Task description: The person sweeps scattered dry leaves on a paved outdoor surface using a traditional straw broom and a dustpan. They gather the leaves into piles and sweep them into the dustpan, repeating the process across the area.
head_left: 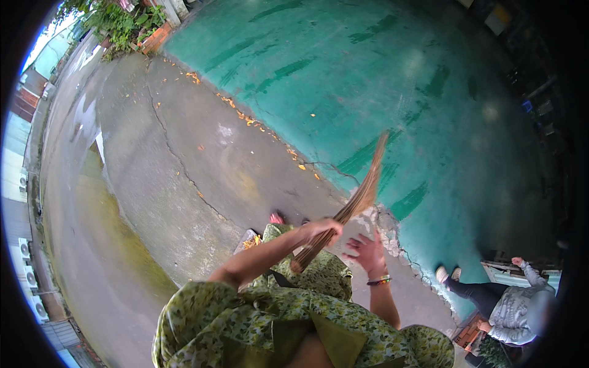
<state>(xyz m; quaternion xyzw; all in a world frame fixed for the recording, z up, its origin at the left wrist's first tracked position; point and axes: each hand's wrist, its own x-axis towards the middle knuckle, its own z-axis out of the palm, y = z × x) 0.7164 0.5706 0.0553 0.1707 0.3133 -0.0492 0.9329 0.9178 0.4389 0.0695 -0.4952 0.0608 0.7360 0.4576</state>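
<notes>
A stick broom point(362, 195), a bundle of thin brown twigs, slants up and to the right in front of me. My left hand point(325, 230) is wrapped round it toward its lower end, and the bristles fan out over the edge of the green floor. Beside the broom, my right hand point(368, 253) is held up with its fingers spread, touching nothing I can see; a beaded bracelet circles that wrist. Behind my left forearm, a flat grey thing point(241, 241) with yellow leaves on it shows in part.
Fallen yellow leaves point(248, 120) line the seam between grey concrete point(202, 159) and green painted floor point(343, 73). Broken concrete point(385, 230) lies along that edge. A person point(518, 306) is at the right. Plants point(123, 24) grow by a brick border at top left.
</notes>
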